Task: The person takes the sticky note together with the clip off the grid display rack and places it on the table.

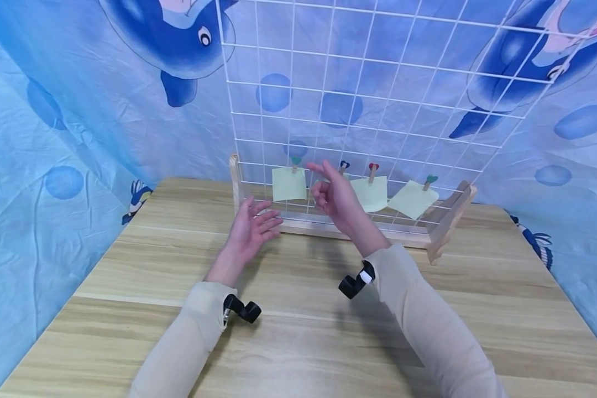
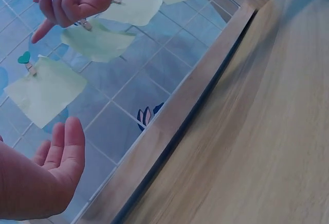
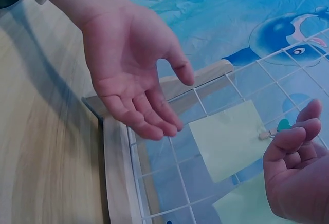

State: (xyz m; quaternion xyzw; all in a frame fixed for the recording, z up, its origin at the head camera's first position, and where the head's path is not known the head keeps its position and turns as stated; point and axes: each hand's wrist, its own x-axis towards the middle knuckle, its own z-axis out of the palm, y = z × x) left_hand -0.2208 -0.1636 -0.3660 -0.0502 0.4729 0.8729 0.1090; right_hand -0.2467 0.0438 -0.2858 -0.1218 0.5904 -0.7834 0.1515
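Observation:
Several pale green paper notes hang on a white wire grid (image 1: 363, 99), held by small wooden clips with hearts. The leftmost note (image 1: 289, 184) has a clip with a green heart (image 2: 23, 57). My left hand (image 1: 249, 232) is below and left of that note, palm turned up, fingers spread and holding nothing. My right hand (image 1: 340, 202) is in front of the grid, index finger stretched left towards the leftmost note, other fingers bent, nothing in them. It partly hides the second note (image 2: 97, 44), under a dark blue heart clip (image 1: 345, 165). The third note (image 1: 371, 193) has a red heart clip (image 1: 373, 166).
The rightmost note (image 1: 413, 199) hangs tilted under another green heart clip (image 1: 431, 179). A wooden base (image 1: 403, 236) with upright end pieces carries the grid on the wood-grain table (image 1: 288, 342). Blue cloth with dolphins (image 1: 129, 127) surrounds the table.

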